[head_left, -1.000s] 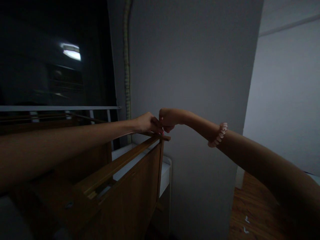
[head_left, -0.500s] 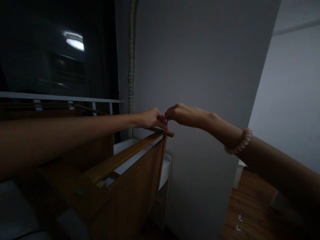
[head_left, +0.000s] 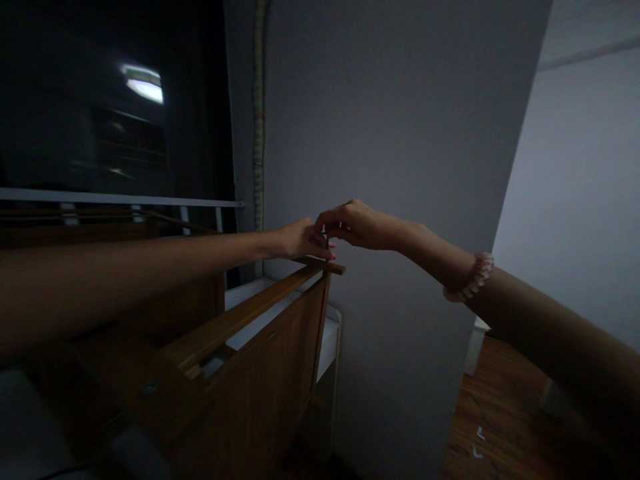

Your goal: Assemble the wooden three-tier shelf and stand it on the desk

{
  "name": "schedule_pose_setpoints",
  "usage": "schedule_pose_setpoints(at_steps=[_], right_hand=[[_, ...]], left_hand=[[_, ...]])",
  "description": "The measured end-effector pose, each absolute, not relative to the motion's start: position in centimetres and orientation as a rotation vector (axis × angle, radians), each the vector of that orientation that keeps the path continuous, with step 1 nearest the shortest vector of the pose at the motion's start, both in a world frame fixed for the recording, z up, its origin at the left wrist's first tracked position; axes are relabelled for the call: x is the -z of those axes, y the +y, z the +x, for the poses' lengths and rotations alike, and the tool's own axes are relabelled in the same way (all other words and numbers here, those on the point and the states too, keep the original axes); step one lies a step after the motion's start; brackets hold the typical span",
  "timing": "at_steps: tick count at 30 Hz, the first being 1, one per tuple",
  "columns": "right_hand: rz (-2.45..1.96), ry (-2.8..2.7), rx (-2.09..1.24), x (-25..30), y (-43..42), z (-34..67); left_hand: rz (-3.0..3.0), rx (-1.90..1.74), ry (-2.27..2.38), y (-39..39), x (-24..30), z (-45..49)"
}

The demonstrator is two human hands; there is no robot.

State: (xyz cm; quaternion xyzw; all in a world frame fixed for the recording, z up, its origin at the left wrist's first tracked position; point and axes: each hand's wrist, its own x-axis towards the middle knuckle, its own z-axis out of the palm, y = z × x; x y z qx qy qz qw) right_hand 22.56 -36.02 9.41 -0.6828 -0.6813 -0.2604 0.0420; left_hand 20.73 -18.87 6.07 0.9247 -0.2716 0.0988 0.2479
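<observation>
A thin dark hex key (head_left: 327, 243) stands upright over the far corner of a wooden frame. My right hand (head_left: 357, 223) is bent over its top, with the fingertips closed on it. Lower down, my left hand (head_left: 303, 239) has its thumb and fingers pinched around the rod, just above the wood. Below them a wooden rail (head_left: 250, 308) runs to the corner, where the short end of a crosspiece (head_left: 335, 268) juts out. A wooden panel (head_left: 270, 347) is set under the rail. The key's lower tip is hidden by my left fingers.
A grey wall (head_left: 400, 133) rises right behind the corner. Beside the panel is a white rounded-edge unit (head_left: 327, 343). A dark window (head_left: 100, 120) with a white railing (head_left: 125, 198) is at left. White scraps (head_left: 477, 452) lie on the wood floor (head_left: 500, 387).
My right hand has shifted slightly left over the key's top, and its fingers have changed their hold. My left hand stays at the corner. The whole view has moved a little.
</observation>
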Motion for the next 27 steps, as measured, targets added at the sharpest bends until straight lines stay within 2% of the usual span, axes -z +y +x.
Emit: schedule_pose_setpoints(at_steps=[5,10,15,22,27], right_hand=[[-1.82,-2.311,0.826,-8.4,-36.1,23.8],[-1.834,-2.159,0.781,-7.7,-35.9,24.6],[-2.007,-1.875,0.711,-8.0,-35.5,24.2],[-2.381,-1.375,0.711,-8.2,-34.3,22.1],[-2.546,-1.306,0.696,-8.7,-34.2,21.5]], left_hand=[[2.539,-0.258,-0.693,-19.1,-6.3,20.5],[2.517,-0.23,-0.641,-19.4,-6.3,20.3],[2.411,-0.189,-0.618,-18.9,-5.8,20.8],[2.356,-0.45,-0.335,-19.7,-5.9,19.7],[2.218,-0.399,-0.454,-20.9,-5.4,19.9]])
